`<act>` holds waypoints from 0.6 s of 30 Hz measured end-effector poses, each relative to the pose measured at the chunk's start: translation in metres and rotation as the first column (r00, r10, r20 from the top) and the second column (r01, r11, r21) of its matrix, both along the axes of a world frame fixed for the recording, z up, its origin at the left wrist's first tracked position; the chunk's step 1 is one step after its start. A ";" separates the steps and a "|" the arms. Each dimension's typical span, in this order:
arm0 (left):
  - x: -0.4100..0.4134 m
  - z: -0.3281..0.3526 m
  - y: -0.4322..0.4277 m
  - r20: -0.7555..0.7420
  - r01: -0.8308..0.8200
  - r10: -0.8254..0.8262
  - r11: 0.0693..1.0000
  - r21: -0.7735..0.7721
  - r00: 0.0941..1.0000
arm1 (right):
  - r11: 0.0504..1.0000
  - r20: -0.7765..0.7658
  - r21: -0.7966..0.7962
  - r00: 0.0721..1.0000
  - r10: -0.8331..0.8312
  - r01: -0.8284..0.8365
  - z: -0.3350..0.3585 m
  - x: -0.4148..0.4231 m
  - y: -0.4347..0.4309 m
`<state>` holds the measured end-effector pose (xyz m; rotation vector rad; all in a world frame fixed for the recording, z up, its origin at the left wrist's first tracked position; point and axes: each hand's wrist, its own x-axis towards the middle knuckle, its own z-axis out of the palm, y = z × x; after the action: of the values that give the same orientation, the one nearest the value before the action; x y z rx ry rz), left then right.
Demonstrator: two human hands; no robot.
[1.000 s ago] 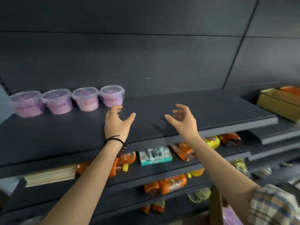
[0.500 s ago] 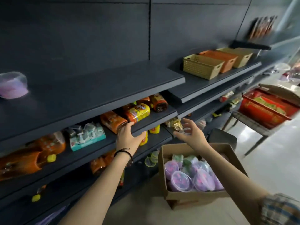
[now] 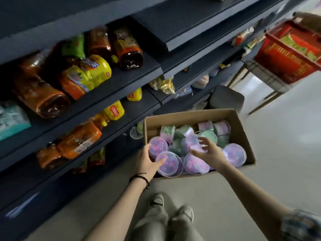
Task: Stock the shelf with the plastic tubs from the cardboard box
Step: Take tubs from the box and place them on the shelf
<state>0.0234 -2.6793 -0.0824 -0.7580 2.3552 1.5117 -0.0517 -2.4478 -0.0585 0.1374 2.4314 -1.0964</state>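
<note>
— What's at upper left?
— Orange jars (image 3: pixel 40 100) and a yellow pack (image 3: pixel 92 73), lying on their sides.
— And far right?
— A red basket (image 3: pixel 284 54) on a metal stand (image 3: pixel 267 79), over pale floor (image 3: pixel 278 136).

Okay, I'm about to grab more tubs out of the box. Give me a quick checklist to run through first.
1. Cardboard box open and in reach: ok, both hands are at it.
2. Tubs left to stock: ok, many purple and green ones inside.
3. Left hand free: ok, open, at the near-left tubs.
4. Right hand free: ok, open, fingers spread above the pile.
5. Lid on the front purple tub: ok, it looks seated.
6. Room on the stocking shelf: cannot tell, that shelf is out of view.
</note>
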 end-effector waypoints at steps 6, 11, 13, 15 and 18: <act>-0.003 -0.080 0.050 0.165 -0.092 0.072 0.988 0.120 0.984 | 0.975 0.143 0.177 0.983 0.112 -0.137 -0.088 -0.009 0.039; -0.013 -0.127 0.070 0.207 -0.113 0.115 0.993 -0.025 0.971 | 0.881 0.180 0.366 0.951 0.250 -0.301 -0.134 -0.013 0.053; -0.015 -0.139 0.075 0.207 -0.039 0.068 0.989 -0.143 0.976 | 0.845 0.155 0.405 0.937 0.312 -0.349 -0.143 -0.012 0.055; -0.015 -0.149 0.075 0.259 0.145 -0.056 0.930 -0.339 0.964 | 0.839 0.112 0.410 0.933 0.342 -0.357 -0.147 -0.012 0.058; -0.011 -0.159 0.070 0.305 0.300 -0.156 0.806 -0.511 0.939 | 0.851 0.085 0.382 0.931 0.354 -0.359 -0.148 -0.015 0.060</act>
<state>0.0124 -2.6094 -0.2411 -0.6876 2.5808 0.5826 -0.0670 -2.3874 -0.2060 -0.1781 2.5016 -0.4358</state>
